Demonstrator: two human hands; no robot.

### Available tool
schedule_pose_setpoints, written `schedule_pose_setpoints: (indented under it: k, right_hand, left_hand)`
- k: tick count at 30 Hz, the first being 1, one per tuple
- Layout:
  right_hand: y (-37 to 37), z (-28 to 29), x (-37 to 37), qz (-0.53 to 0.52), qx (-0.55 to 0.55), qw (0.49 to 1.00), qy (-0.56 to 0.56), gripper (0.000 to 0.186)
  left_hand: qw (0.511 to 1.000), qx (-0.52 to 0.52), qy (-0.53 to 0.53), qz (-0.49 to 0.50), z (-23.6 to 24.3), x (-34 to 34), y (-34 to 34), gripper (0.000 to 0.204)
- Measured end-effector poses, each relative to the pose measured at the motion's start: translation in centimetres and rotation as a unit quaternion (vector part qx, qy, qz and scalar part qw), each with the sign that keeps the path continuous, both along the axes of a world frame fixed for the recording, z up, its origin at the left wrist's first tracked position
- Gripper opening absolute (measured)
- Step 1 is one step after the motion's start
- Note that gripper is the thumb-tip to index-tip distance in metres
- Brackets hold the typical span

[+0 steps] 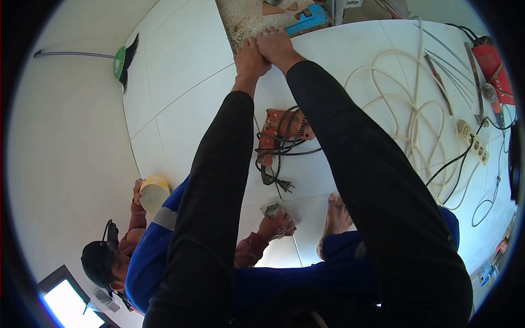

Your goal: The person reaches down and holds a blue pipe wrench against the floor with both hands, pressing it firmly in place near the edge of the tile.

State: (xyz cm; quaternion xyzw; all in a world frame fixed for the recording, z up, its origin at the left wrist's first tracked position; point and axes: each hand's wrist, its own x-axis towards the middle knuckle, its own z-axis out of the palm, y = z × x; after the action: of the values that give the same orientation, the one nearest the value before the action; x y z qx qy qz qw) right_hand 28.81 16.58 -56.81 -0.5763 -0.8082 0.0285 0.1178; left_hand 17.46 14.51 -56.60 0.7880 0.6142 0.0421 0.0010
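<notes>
The white tile floor is the biggest thing. It fills the middle of the frame, pale and smooth, with thin dark lines between the tiles. One other person is at the lower left. One cream cord lies in big loops at the right. One rough, crumbly patch is at the top middle. One green and black broom is at the upper left. One orange power tool lies in the middle, with its black cord bunched up.

Two bare hands, the left hand and the right hand, are at the top middle, where the floor meets the patch. Their fingers are close together and touch the floor's edge. I cannot tell if they pinch it. One blue tool is just beside the right hand.
</notes>
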Motion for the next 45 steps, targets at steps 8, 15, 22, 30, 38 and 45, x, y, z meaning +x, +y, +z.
schedule_pose_setpoints:
  k: [8,15,22,30,38,45]
  right_hand:
    - [0.0,-0.2,0.1,-0.023,-0.009,1.0,-0.001,0.029]
    - [-0.2,0.7,-0.1,-0.03,-0.022,0.999,0.026,0.028]
    - [-0.3,0.1,0.0,-0.031,-0.023,0.999,0.026,0.028]
    - [-0.4,-0.1,-0.4,-0.031,-0.007,0.999,0.026,0.028]
    - [-0.2,0.8,-1.0,-0.038,-0.006,0.999,0.019,0.028]
    - [-0.5,0.3,-0.7,-0.041,-0.011,0.999,0.015,0.028]
  left_hand:
    - [1.0,-0.012,0.015,-0.008,0.8,0.7,-0.7,0.066]
    - [1.0,-0.014,0.011,0.018,1.6,0.9,-0.7,0.068]
    - [1.0,0.007,0.007,0.021,1.1,1.2,-1.1,0.074]
    - [1.0,0.022,-0.011,0.01,0.3,0.3,-0.8,0.076]
    - [0.998,0.034,-0.035,0.045,0.8,0.1,-1.0,0.069]
    - [0.996,0.008,-0.047,0.07,0.8,0.9,-1.5,0.066]
